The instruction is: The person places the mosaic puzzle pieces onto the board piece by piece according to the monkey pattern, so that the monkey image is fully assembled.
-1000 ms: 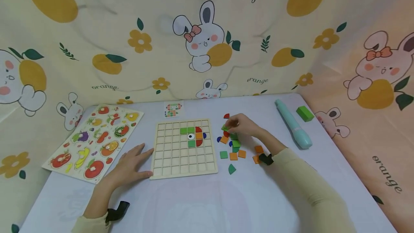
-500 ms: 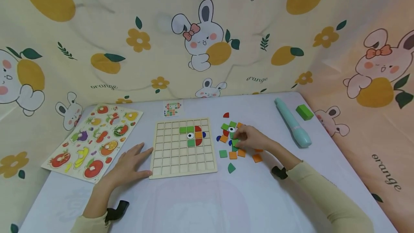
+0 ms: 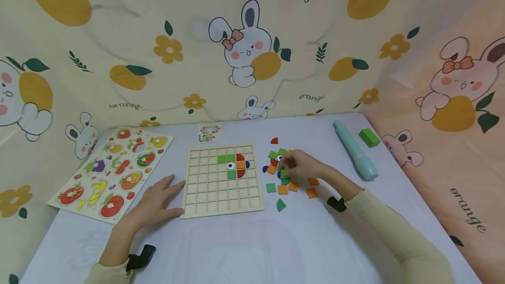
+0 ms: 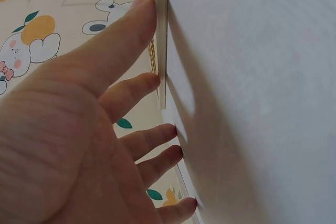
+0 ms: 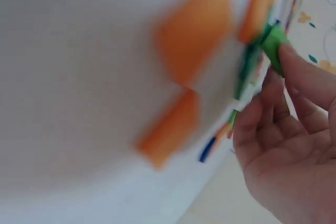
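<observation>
A wooden grid board [image 3: 211, 197] lies mid-table, with green, orange, red and blue tiles and a round eye tile [image 3: 231, 166] in its upper right. My left hand [image 3: 157, 198] rests at its left edge, fingers spread, the thumb and a finger [image 4: 131, 97] touching the rim. Over the loose pieces right of the board, my right hand [image 3: 305, 165] pinches a bright green tile [image 5: 274, 48] between thumb and fingertips. Orange tiles [image 5: 194, 30] lie near it, blurred in the right wrist view. Part of the pile is hidden under this hand.
A small pattern card [image 3: 209, 133] lies behind the board. At left is a fruit puzzle board [image 3: 136, 161]. A teal microphone-shaped object [image 3: 357, 152] and a green block [image 3: 369, 137] lie at far right. A green quarter-round piece [image 3: 281, 205] lies nearest the front edge.
My right hand has come from the back of the pile toward its middle, uncovering green tiles and an eye tile on the way. The left hand keeps its place at the board.
</observation>
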### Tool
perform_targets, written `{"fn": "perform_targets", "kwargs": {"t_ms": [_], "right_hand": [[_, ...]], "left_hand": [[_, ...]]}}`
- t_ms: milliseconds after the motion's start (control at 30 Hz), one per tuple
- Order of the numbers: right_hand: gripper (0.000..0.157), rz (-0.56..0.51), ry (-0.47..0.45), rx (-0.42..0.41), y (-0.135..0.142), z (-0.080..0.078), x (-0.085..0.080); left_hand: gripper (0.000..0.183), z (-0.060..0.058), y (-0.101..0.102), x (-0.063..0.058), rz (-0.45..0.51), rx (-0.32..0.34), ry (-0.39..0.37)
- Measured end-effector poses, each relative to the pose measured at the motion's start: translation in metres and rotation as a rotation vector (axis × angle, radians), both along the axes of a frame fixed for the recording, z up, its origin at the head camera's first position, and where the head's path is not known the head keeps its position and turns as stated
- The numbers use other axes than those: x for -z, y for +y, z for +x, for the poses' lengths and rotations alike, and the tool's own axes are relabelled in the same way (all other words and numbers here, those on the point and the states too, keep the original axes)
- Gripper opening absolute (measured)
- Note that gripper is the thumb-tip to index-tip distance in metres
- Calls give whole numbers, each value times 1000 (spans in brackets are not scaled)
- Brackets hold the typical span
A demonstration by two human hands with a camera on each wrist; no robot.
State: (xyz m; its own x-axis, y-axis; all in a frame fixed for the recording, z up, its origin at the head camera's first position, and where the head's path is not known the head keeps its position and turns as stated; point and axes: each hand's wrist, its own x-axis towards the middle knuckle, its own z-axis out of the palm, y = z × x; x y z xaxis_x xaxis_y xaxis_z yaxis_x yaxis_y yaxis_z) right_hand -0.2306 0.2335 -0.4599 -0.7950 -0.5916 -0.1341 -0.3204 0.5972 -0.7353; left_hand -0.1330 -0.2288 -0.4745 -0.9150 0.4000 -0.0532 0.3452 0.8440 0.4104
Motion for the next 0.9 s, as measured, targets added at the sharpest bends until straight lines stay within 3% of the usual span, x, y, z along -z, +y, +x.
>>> {"fn": "perform_targets", "kwargs": {"t_ms": [133, 267, 400, 600, 900], "right_hand": [[14, -66, -4, -33, -26, -24, -7], [13, -137, -46, -31, -74, -44, -13], [15, -177, -76, -75, -124, -57, -17], [15, -144, -2, -175, -179, -65, -13], [14, -40, 16, -37, -204, -65, -5]], "left_hand": [[79, 1, -2, -1, -2, 2, -1], [80, 2, -4, -2, -5, 6, -1], [81, 3, -6, -1, 0, 7, -3], [81, 2, -6, 0, 2, 9, 6], [81, -2, -2, 4, 4, 23, 11]]}}
